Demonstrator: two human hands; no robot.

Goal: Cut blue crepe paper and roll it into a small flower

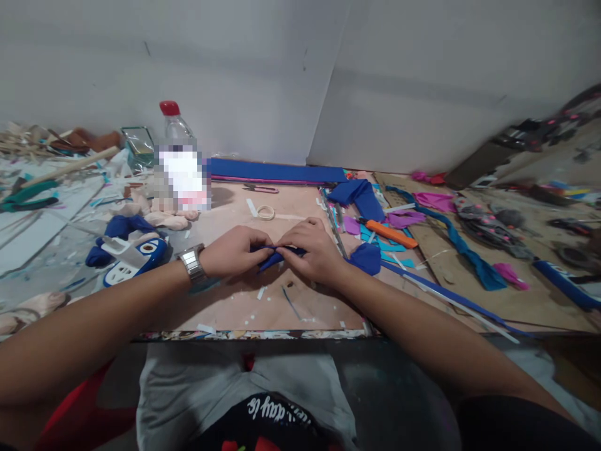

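Observation:
Both my hands meet over the middle of the work board, pinching a small piece of dark blue fabric (268, 257) between them. My left hand (237, 250), with a metal watch on its wrist, closes thumb and fingers on the fabric's left part. My right hand (312, 250) grips its right part, the fingertips touching my left thumb. Much of the fabric is hidden under my fingers. Just beyond lies a pale ring (265, 213), like a roll of thin tape. Another blue fabric piece (366, 259) rests right of my right hand.
Thread snips (260, 188) lie farther back, before long blue strips (277, 170). An orange cutter (391, 233) sits among scraps at right. A red-capped bottle (176, 122) stands behind a lit phone (185, 175). Blue-and-white tape dispenser (136, 260) and green-handled pliers (30, 197) are at left.

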